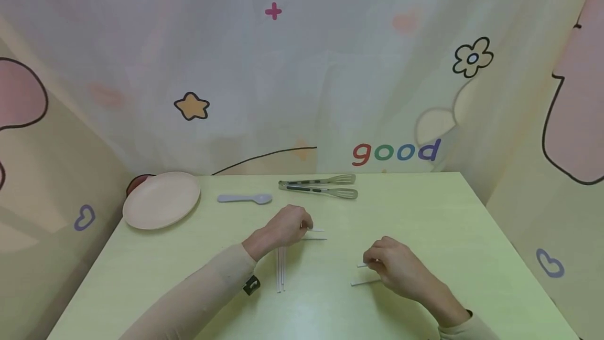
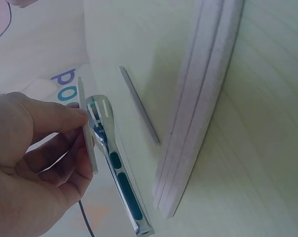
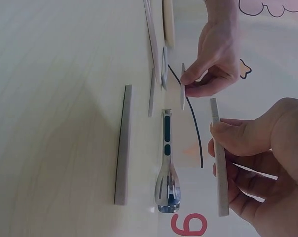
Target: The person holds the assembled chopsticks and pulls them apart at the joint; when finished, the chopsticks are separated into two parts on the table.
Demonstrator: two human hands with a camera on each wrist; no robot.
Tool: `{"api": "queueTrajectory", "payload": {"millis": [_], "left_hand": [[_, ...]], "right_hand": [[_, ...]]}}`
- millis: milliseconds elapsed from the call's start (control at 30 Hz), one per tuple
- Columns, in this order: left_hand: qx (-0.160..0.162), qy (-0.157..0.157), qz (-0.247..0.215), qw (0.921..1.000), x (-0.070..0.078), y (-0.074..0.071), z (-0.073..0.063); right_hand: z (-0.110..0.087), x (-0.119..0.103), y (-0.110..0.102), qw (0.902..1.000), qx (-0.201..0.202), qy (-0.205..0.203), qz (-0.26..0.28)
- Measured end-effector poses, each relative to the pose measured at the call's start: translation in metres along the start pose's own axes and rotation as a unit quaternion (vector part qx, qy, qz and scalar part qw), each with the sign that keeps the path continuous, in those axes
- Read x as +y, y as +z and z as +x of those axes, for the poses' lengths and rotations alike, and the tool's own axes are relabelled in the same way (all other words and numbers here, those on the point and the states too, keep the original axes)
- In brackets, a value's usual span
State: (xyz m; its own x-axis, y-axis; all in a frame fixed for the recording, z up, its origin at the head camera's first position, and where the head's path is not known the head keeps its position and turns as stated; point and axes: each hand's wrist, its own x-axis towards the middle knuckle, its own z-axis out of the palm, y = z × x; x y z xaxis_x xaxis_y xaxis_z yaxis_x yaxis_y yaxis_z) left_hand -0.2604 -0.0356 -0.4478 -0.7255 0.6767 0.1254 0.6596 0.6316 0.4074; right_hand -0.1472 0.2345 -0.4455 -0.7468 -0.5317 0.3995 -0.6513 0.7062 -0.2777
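My left hand (image 1: 290, 224) pinches a short pale stick (image 2: 91, 155) between thumb and fingers, raised over the table. On the tabletop below it lies a similar short stick (image 1: 316, 238). Several long pale sticks (image 2: 198, 113) lie side by side close to the left wrist, their far ends hidden under the forearm in the head view. Over to the right, my right hand (image 1: 398, 269) pinches another short stick (image 3: 221, 177), held above the table by thumb and fingertips. A matching short stick (image 3: 122, 148) lies beneath that hand, partly covered by it in the head view.
A round cream plate (image 1: 162, 201) is at the back left, leaning over a dark red shape. Beside it lies a grey-blue spoon (image 1: 243, 199). Metal tongs (image 1: 318, 187) with spread arms lie by the back edge, before a printed curtain (image 1: 264, 67).
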Motion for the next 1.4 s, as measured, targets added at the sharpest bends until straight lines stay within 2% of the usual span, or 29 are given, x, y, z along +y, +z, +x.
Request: {"api": "queueTrajectory", "payload": {"millis": [200, 433, 800, 1400], "left_hand": [[-0.004, -0.006, -0.005, 1.0000, -0.002, 0.005, 0.002], [-0.015, -0.021, -0.010, 0.9996, -0.003, 0.009, 0.004], [-0.017, -0.015, -0.001, 0.9997, -0.004, 0.015, 0.008], [-0.028, -0.040, -0.007, 0.9988, -0.010, 0.027, 0.012]], "right_hand": [[0.000, 0.003, 0.002, 0.9999, 0.004, -0.010, -0.003], [-0.002, 0.005, 0.006, 1.0000, -0.008, -0.001, 0.002], [-0.004, 0.007, 0.007, 0.9999, -0.010, -0.003, 0.006], [-0.011, 0.010, 0.015, 0.9992, -0.036, 0.012, 0.009]]}}
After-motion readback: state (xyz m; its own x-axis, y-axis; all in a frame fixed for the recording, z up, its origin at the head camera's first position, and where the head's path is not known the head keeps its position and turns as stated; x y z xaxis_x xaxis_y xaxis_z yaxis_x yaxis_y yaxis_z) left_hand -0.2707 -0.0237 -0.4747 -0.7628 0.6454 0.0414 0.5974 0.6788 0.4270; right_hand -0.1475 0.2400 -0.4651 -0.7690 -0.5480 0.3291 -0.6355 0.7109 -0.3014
